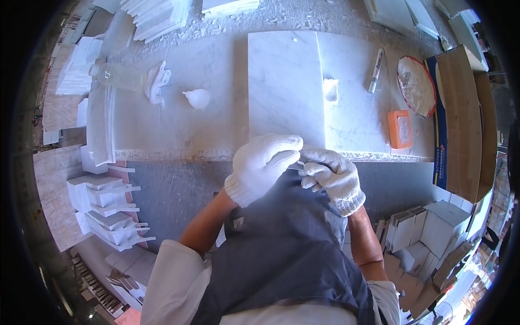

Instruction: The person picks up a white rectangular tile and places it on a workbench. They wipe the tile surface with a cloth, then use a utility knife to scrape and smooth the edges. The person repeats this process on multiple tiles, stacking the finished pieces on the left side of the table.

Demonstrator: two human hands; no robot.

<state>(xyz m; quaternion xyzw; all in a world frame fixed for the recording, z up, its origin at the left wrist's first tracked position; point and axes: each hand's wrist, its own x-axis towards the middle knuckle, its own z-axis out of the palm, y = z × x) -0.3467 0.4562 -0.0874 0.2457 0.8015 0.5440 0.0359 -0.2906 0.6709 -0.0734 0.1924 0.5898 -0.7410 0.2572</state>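
Both my hands wear white knitted gloves and meet at the front edge of a pale marble slab (284, 86). The fingers of my left hand (262, 167) are bent and pressed together. My right hand (335, 180) has its fingers curled in a pinch, close against the left fingertips. A small, thin, pale thing (296, 165) shows between the two hands; its kind is too small to tell. The slab lies on a larger grey-white stone worktop, its near edge by my gloves. A dark apron covers my front just below.
Left on the worktop are a white bulb-shaped thing (197, 98), a crumpled white thing (157, 84) and a translucent bottle (119, 76). Rightward lie a marker pen (375, 70), an orange block (400, 130), a red-rimmed round container (416, 86) and a cardboard box (459, 122). Stacked tiles (111, 197) stand lower left.
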